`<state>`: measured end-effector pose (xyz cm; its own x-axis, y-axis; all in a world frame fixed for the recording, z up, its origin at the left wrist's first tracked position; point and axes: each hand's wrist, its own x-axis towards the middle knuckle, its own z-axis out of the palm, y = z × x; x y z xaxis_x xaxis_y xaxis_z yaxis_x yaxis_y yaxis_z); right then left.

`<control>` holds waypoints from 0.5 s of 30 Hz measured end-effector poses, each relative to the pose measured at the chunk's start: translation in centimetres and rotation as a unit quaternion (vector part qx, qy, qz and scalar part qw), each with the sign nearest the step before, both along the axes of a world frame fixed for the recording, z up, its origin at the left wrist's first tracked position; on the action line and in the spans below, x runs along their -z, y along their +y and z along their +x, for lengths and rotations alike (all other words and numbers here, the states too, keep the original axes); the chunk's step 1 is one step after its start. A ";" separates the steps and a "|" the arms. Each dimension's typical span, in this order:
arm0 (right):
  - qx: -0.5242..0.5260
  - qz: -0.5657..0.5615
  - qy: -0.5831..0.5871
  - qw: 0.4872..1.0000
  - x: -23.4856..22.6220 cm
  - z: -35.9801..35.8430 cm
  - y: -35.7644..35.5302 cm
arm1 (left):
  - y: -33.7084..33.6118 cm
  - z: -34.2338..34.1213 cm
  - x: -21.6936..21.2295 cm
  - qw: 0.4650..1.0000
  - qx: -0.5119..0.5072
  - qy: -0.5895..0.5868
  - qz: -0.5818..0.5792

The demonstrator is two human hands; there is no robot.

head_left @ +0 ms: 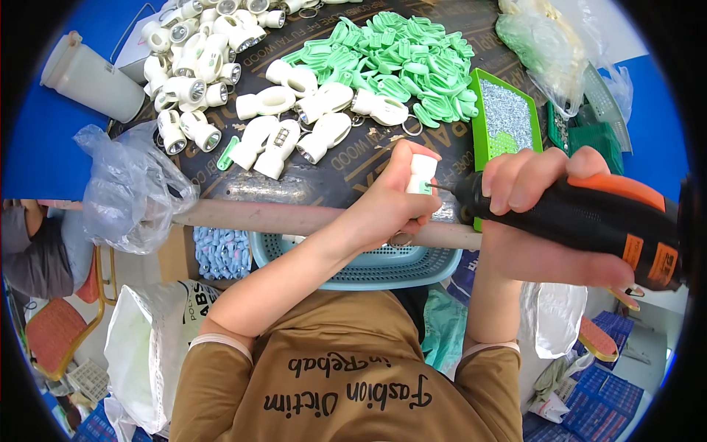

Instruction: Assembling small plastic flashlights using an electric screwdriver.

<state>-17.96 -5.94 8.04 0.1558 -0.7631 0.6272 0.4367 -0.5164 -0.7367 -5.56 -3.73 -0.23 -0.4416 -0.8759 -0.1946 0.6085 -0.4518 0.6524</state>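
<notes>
My left hand (387, 195) is closed around a small white flashlight (422, 166) with a green piece on its side, above the table's near edge. My right hand (537, 184) grips a black and orange electric screwdriver (589, 214), held sideways from the right. Its thin bit reaches the green piece on the flashlight. Just beyond my left hand lie several loose white flashlights (324, 103), some with metal rings. One green clip (227, 153) lies beside them. A large heap of green clips (390, 62) is spread farther back.
Many white flashlights (195, 59) are piled at the far left, near a white bucket (92, 79). A green tray (480, 144) of small screws stands to the right. Plastic bags (136, 184) hang at the left edge. Under the table edge is a blue basket (353, 278).
</notes>
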 end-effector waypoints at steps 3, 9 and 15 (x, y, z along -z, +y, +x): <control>-0.076 -0.035 0.012 0.996 0.3 -0.8 -0.9 | -0.1 -0.1 0.1 1.000 0.008 0.009 0.002; 0.216 -0.167 0.051 0.961 -2.3 0.4 -1.1 | -0.2 0.2 -0.2 1.000 0.014 0.025 0.013; -0.013 -0.161 0.014 0.987 -2.9 -0.8 -1.2 | -0.2 0.1 0.0 1.000 0.021 0.022 0.004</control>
<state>-18.77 -7.12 10.92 0.1924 -0.5198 0.8323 0.4351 -0.7151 -0.5472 -5.48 -3.95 -0.26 -0.4858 -0.8552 -0.1804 0.6173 -0.4818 0.6219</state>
